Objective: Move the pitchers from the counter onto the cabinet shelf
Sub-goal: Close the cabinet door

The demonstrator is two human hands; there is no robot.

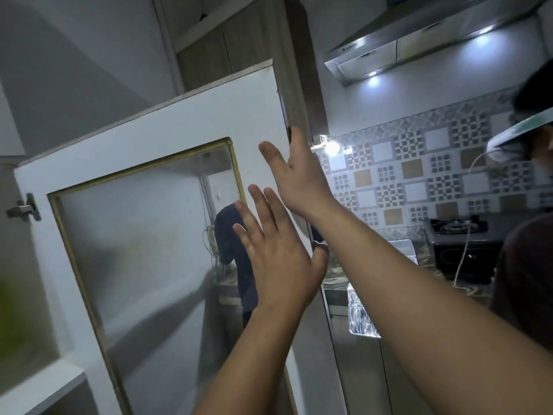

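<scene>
Both hands empty, fingers spread: left hand (278,259) flat on cabinet door (167,136), right hand (302,175) nearer its free edge; no pitchers visible.

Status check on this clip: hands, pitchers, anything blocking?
Left hand and right hand open, both on cabinet door. No pitchers in view. Door swung open; second person at right.
</scene>
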